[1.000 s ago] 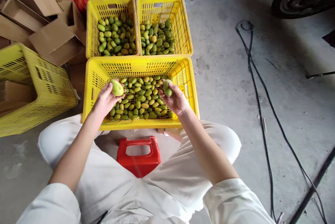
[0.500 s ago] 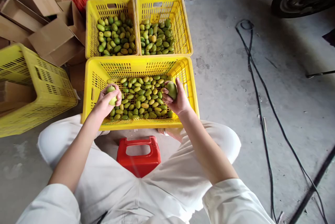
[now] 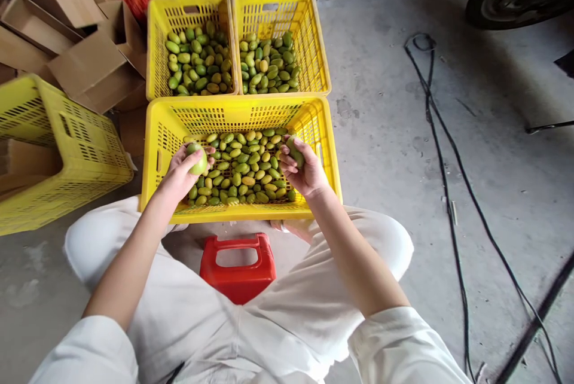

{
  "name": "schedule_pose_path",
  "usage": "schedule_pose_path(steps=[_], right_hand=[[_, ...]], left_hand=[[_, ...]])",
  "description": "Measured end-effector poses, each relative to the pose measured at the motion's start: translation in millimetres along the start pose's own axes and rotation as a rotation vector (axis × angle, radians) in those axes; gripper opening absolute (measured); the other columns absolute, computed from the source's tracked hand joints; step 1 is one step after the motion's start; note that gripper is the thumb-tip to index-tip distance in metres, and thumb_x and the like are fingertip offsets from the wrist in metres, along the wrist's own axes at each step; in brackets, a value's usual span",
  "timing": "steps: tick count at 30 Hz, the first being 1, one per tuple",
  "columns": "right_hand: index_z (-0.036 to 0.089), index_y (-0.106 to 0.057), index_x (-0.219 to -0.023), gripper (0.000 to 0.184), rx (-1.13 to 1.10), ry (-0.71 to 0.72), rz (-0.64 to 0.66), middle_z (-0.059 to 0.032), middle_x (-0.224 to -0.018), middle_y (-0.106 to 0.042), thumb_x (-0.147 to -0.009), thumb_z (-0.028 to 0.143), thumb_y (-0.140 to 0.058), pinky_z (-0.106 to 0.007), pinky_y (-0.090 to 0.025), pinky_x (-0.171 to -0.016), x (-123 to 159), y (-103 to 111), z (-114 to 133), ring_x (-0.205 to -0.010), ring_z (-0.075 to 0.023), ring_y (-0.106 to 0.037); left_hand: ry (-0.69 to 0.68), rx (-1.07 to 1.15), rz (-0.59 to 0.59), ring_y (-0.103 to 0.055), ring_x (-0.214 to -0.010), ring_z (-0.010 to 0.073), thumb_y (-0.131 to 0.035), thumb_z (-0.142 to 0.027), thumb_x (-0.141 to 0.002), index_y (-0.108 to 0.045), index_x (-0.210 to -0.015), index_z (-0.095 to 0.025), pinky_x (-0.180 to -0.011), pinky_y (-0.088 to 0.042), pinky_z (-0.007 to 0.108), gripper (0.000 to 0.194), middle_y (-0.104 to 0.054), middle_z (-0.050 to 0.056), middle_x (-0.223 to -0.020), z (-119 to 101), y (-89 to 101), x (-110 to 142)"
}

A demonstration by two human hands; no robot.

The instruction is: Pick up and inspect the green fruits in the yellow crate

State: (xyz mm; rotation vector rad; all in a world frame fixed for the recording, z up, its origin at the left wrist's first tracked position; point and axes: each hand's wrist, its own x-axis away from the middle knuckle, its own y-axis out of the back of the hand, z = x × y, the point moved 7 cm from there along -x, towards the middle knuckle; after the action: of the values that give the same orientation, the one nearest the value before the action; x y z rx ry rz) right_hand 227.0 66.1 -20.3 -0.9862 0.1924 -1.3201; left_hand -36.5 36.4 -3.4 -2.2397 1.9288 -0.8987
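My left hand [image 3: 180,171] is closed around a light green oval fruit [image 3: 196,159], over the left side of the near yellow crate [image 3: 242,214]. Over that crate's right side, my right hand [image 3: 308,173] grips a darker green oval fruit [image 3: 295,152], partly covered by its fingers. The fruits look like small mangoes. Below both hands, many green and yellowish fruits [image 3: 242,168] lie spread over the crate's slatted bottom.
Two more yellow crates, back left [image 3: 153,49] and back right [image 3: 319,49], hold similar fruits. A yellow crate [image 3: 89,151] with cardboard inside and several cardboard boxes [image 3: 92,64] are at left. A red stool [image 3: 237,282] sits between my legs; black cables [image 3: 448,192] cross the floor at right.
Both hands have turned their fruits within their fingers while staying over the near crate. The right hand has shifted slightly right. The crates have not moved.
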Motion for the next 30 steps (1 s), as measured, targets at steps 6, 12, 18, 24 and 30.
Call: schedule_pose_path(steps=[6,12,18,24,30], right_hand=[[0.025,-0.058,-0.094,0.042,0.149,0.037,0.093,0.0088,-0.069,-0.049,-0.071,0.039,-0.09,-0.012,-0.02,-0.032,9,-16,3,-0.042,-0.0012,-0.024],[0.026,-0.058,-0.094,0.038,0.03,0.037,0.049,0.0047,-0.071,-0.054,-0.082,0.058,-0.076,-0.015,-0.024,-0.033,2,-4,6,-0.045,-0.0057,-0.034],[0.025,-0.06,-0.094,0.021,-0.021,0.05,-0.061,-0.0017,-0.092,-0.069,-0.083,0.037,-0.072,-0.02,-0.045,-0.041,-2,11,13,-0.068,-0.0136,-0.06],[0.027,-0.057,-0.091,0.025,0.063,0.059,-0.108,0.0028,-0.083,-0.062,-0.08,0.034,-0.078,-0.016,-0.039,-0.037,3,6,14,-0.063,-0.0105,-0.056],[0.024,-0.059,-0.088,0.033,0.046,0.027,-0.006,0.0064,-0.073,-0.055,-0.072,0.031,-0.087,-0.012,-0.023,-0.032,3,-2,11,-0.047,-0.0038,-0.035]], left_hand=[[-0.019,-0.021,-0.058,-0.059,-0.06,0.0105,-0.092,-0.02,-0.056,-0.051,-0.078,-0.021,-0.056,-0.05,0.021,0.047,-0.059,-0.006,-0.063,0,4.6,0],[0.127,0.063,-0.051,-0.062,-0.059,0.0136,-0.074,-0.054,-0.082,-0.054,-0.081,-0.021,-0.055,-0.052,0.025,0.039,-0.063,0.0,-0.068,1,-2.4,2],[0.169,0.12,-0.036,-0.073,-0.09,0.0211,-0.073,-0.034,-0.083,-0.064,-0.099,-0.019,-0.08,-0.06,0.034,0.024,-0.073,0.006,-0.094,5,-3.1,3],[0.057,0.008,-0.044,-0.067,-0.072,0.0142,-0.085,-0.024,-0.067,-0.056,-0.084,-0.02,-0.064,-0.053,0.025,0.033,-0.068,0.001,-0.081,4,7.2,-2],[0.016,-0.029,0.06,-0.059,-0.059,0.0114,-0.084,-0.02,-0.063,-0.055,-0.086,-0.021,-0.059,-0.049,0.025,0.038,-0.06,-0.004,-0.066,-2,-2.2,1]])
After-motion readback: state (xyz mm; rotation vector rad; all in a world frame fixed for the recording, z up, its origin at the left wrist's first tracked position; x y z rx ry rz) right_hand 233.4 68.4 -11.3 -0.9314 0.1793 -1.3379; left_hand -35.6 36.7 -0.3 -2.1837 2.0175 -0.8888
